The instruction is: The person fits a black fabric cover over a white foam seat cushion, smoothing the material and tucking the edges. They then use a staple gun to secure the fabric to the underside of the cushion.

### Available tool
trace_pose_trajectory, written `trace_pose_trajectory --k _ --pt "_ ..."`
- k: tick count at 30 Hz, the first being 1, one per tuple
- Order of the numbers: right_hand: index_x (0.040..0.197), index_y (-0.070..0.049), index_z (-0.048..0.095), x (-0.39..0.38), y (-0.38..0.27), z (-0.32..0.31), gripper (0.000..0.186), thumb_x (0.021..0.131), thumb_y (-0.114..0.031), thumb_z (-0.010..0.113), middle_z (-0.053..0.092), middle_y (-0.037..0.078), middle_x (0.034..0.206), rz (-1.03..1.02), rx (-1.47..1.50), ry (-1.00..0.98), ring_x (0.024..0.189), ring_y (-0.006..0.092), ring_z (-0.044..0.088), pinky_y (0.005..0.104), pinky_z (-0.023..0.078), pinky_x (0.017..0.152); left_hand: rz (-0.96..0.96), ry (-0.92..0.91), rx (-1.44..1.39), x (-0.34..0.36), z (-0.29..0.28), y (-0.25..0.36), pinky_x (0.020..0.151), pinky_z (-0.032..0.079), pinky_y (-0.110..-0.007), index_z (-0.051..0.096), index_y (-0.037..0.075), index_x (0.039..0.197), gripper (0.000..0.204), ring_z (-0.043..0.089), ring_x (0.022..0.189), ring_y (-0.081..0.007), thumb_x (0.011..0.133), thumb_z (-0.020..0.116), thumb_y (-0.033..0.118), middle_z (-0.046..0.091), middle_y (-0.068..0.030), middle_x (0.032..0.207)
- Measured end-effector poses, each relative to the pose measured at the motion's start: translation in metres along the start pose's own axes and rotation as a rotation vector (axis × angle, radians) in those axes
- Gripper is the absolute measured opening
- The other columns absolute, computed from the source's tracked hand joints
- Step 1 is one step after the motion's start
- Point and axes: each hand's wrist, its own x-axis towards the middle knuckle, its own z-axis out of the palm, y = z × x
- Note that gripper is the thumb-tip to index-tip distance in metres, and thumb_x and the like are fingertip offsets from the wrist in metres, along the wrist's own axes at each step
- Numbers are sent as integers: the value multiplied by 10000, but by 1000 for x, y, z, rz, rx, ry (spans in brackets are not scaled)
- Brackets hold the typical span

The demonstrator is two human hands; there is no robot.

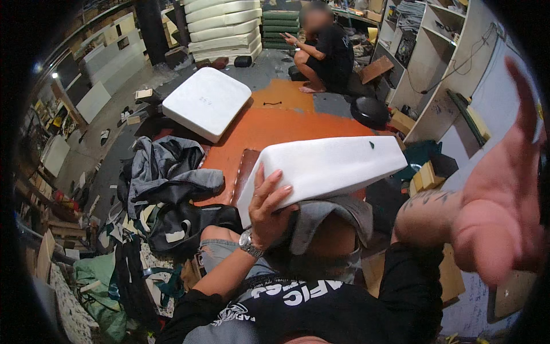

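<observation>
A thick white foam block (321, 163) with rounded edges leans across my knees, a small dark green mark near its far right corner. My left hand (272, 209) grips its near left end, fingers bent over the face; the thumb is hidden. Held up close at the right, my right hand (504, 195) is open with fingers spread and nothing in it. Under the block, grey fabric (332, 215) lies over my leg. A second white foam block (207, 100), square with a handwritten mark on top, rests farther off to the left.
Grey and black fabric pieces (166, 172) heap at my left, above green scraps (100, 292). An orange sheet (258, 129) covers the floor ahead. Beyond it another person (323, 51) squats near stacked cream cushions (223, 31). A round black cushion (368, 112) lies beside shelves (432, 57).
</observation>
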Motion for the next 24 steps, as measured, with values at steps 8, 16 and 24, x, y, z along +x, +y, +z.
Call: trace_pose_trajectory --k 8,16,24 --pt "1552 -34 425 24 5 -8 680 1009 -363 669 492 262 1560 1 -14 -67 1399 375 550 499 488 1118 -7 -84 6 -6 22 18 1200 354 -703 643 230 1316 457 401 1483 -551 904 840 260 543 -187 1517" --pt "1510 -20 469 36 -32 -71 644 988 -315 704 523 252 1538 261 -110 79 1393 372 559 485 480 1124 184 -136 -2 12 -3 38 1204 340 -690 662 144 1278 508 493 1419 -474 860 866 349 621 -176 1429" --pt "1469 -7 514 9 3 -59 608 968 -267 739 553 241 1516 301 -215 -133 1386 368 567 471 472 1130 -7 167 -119 -19 62 13 1186 343 -718 673 26 1194 655 601 1348 -421 781 917 472 735 -170 1244"
